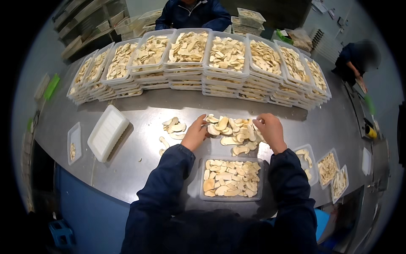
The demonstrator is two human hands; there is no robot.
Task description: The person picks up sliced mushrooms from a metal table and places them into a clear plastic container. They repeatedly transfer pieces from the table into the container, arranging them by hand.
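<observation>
A loose pile of pale dried mushroom slices (pixel 236 128) lies on the steel table in front of me. My left hand (pixel 195 133) is at the pile's left edge, thumb and fingers apart, with nothing seen in it. At the right edge my right hand (pixel 271 130) has its fingertips bent together against the slices; whether it pinches one is hidden. Nearer my body sits a clear plastic tray (pixel 231 199), its bottom covered with flat mushroom slices (pixel 233 177). A smaller group of slices (pixel 174 127) lies left of my left hand.
Stacked trays of slices (pixel 188 47) line the table's (pixel 152 101) far side, a person (pixel 193 14) behind them. White empty trays (pixel 108 133) and a small tray (pixel 74 143) stand left. Several small trays (pixel 328 168) are at right. Another person (pixel 355 60) works far right.
</observation>
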